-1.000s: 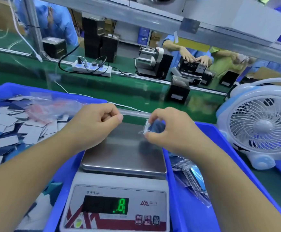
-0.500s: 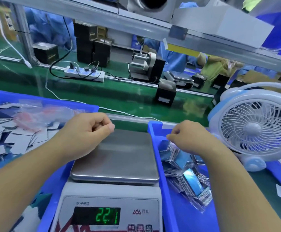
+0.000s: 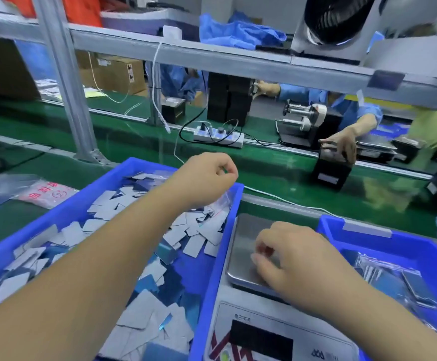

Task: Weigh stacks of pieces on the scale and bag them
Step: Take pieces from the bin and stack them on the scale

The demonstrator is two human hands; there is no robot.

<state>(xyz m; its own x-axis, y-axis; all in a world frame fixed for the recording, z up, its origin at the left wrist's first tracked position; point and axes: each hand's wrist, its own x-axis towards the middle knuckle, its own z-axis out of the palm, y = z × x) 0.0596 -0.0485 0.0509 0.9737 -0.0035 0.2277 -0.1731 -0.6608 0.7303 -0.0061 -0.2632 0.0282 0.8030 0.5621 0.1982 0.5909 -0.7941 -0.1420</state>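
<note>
Two blue plastic bins flank the scale (image 3: 251,256): the left bin (image 3: 212,256) is heaped with loose flat rectangular pieces (image 3: 199,238), grey-white and blue, some glinting like film; the right bin (image 3: 368,238) holds filled clear bags (image 3: 394,277) of blue pieces. The scale's steel pan is smooth and bare where it shows, and its dark display is blurred and unreadable. The right hand (image 3: 287,259) hovers low over the pan and covers much of it, fingers curled, something small and reddish between the fingertips; whether it pinches that or grasps nothing I cannot tell. The left hand (image 3: 207,178) is raised over the far corner of the left bin, fingers clenched, pinching the top of a thin clear bag (image 3: 225,198) that hangs down to the pieces. Its forearm crosses the bin and hides part of the heap. More clear bags (image 3: 43,194) with red print lie on the green belt (image 3: 277,175) left of the bin. Beyond run a white cable, a white power strip (image 3: 218,136), black boxes (image 3: 332,168) and a grey metal frame (image 3: 66,82). People in blue sleeves work across the belt.
</note>
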